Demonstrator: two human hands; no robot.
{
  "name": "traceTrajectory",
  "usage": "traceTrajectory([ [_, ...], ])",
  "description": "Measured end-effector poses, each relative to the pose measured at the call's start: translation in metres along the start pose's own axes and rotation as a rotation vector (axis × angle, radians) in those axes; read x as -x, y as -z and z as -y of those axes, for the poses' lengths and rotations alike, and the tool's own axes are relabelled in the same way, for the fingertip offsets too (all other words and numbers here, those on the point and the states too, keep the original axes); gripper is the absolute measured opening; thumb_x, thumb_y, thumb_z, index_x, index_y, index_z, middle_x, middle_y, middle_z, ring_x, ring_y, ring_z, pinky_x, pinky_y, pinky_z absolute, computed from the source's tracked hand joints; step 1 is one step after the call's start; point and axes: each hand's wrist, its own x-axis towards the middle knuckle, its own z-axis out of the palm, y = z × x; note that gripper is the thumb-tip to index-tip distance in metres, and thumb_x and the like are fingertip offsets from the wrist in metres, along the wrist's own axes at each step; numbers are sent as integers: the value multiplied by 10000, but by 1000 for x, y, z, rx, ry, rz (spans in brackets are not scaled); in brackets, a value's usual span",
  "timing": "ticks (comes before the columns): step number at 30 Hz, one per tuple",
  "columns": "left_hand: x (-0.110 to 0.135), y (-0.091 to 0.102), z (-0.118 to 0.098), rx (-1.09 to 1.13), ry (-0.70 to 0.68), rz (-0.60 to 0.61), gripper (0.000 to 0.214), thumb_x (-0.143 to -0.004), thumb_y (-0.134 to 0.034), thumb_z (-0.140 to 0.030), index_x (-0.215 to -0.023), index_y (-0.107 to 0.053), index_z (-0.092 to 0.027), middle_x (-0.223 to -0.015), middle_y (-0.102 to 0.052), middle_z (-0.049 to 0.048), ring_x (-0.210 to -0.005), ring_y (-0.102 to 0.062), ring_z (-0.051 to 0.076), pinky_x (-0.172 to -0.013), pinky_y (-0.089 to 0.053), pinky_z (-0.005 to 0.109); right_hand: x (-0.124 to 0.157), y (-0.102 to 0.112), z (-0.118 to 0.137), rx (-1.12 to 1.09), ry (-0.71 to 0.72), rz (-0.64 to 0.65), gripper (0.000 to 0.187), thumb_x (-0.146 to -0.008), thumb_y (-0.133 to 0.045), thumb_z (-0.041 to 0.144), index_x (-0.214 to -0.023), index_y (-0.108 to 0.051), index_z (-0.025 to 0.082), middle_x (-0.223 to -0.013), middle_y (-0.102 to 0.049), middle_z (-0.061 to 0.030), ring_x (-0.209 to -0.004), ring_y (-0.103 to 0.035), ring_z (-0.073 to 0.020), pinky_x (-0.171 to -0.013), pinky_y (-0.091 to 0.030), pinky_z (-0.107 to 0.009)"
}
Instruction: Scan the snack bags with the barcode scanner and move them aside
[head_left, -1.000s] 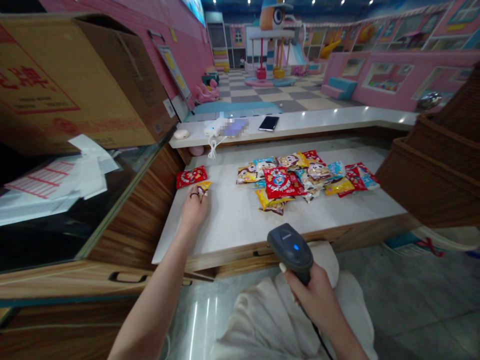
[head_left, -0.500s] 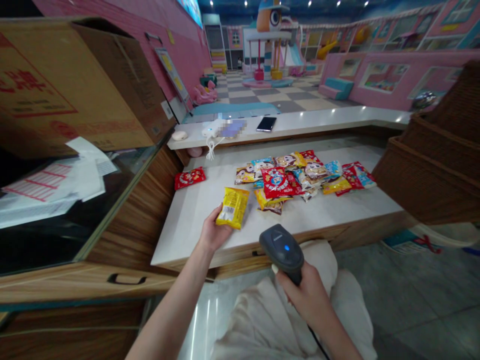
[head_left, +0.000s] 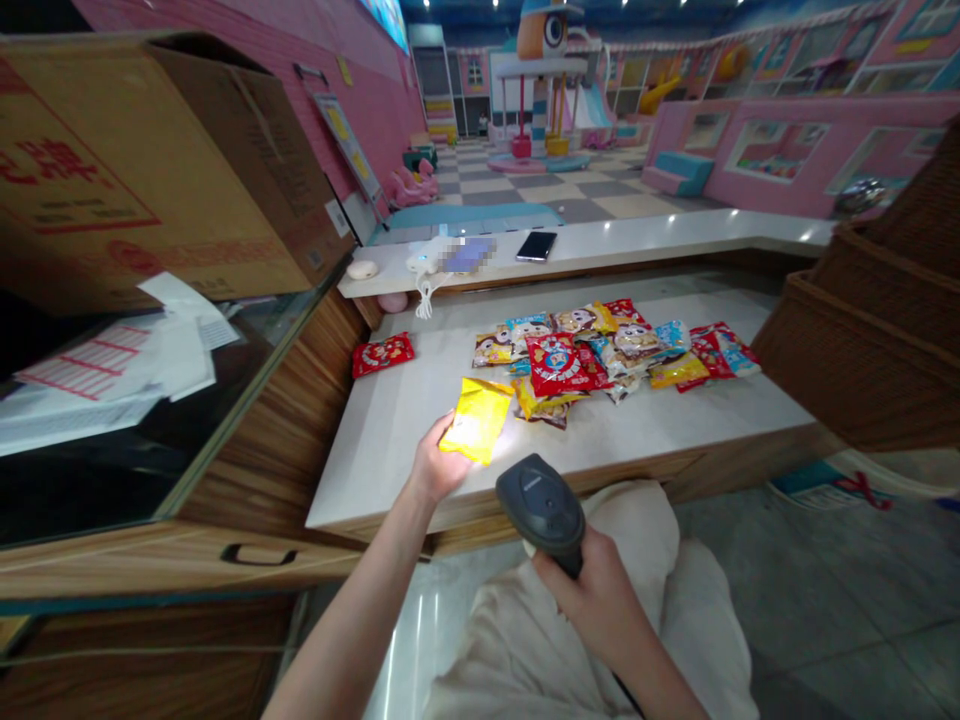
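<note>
My left hand (head_left: 441,462) grips a yellow snack packet (head_left: 478,420) by its lower left side, above the front of the white counter (head_left: 375,450). Bright light falls on the packet and washes out its print. In my right hand (head_left: 592,585) is a dark grey barcode scanner (head_left: 541,510), its head pointing toward the packet. Behind the packet and to the right lies a heap of red, yellow, blue and brown snack packets, with a red packet (head_left: 559,363) on top. Apart from them, one red packet (head_left: 383,354) rests at the counter's left end.
A raised ledge at the back carries a phone (head_left: 536,246), a white cable (head_left: 424,295) and a small white case (head_left: 362,270). On the left stand a cardboard box (head_left: 150,170) and loose papers (head_left: 112,370). Brown woven baskets (head_left: 832,340) rise at the right.
The scanner has moved left toward the yellow packet. Its blue light is off, and a bright glow now covers the packet. My left hand has shifted slightly right.
</note>
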Motion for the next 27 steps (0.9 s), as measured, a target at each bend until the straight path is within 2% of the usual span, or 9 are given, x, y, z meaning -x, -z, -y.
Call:
traceTrajectory([
  [4, 0, -7, 2, -31, -47, -76, 516, -968, -505, -332, -1433, -568, -118, -1260, -736, 161, -1213, -685, 305, -1108, -495, 499, 0, 1, 1, 3, 2, 3, 77, -798, -603, 223, -794, -673, 190, -639, -705, -25, -699, -705, -240, -581, -502, -257],
  [12, 2, 0, -3, -91, 25, -81, 417, -947, -523, -350, -1252, -682, -114, -1125, -784, 129, -1111, -732, 325, -1058, -534, 497, 1, 2, 5, -48, 17, -4, 73, -796, -606, 231, -799, -668, 192, -758, -755, -47, -745, -716, -236, -667, -531, -274],
  [16, 1, -4, -1, -37, -12, -102, 427, -964, -503, -323, -1296, -661, -107, -1169, -771, 149, -1175, -705, 315, -1089, -514, 489, 2, 2, 7, -49, 6, 6, 66, -800, -599, 230, -780, -653, 200, -665, -715, -28, -767, -723, -249, -615, -514, -258],
  [22, 0, -10, 2, -47, -42, -101, 499, -956, -519, -319, -1418, -585, -143, -1249, -742, 155, -1235, -673, 316, -1106, -499, 528, 2, 2, 5, -34, -23, 18, 60, -798, -611, 228, -754, -647, 210, -496, -611, 19, -685, -712, -243, -523, -477, -233],
  [27, 0, -3, 2, -66, -60, -90, 465, -920, -587, -332, -1343, -643, -148, -1192, -765, 141, -1221, -681, 324, -1097, -508, 496, 3, 2, 8, -49, -44, 8, 53, -794, -623, 239, -796, -666, 209, -473, -589, 25, -672, -713, -249, -476, -456, -226],
])
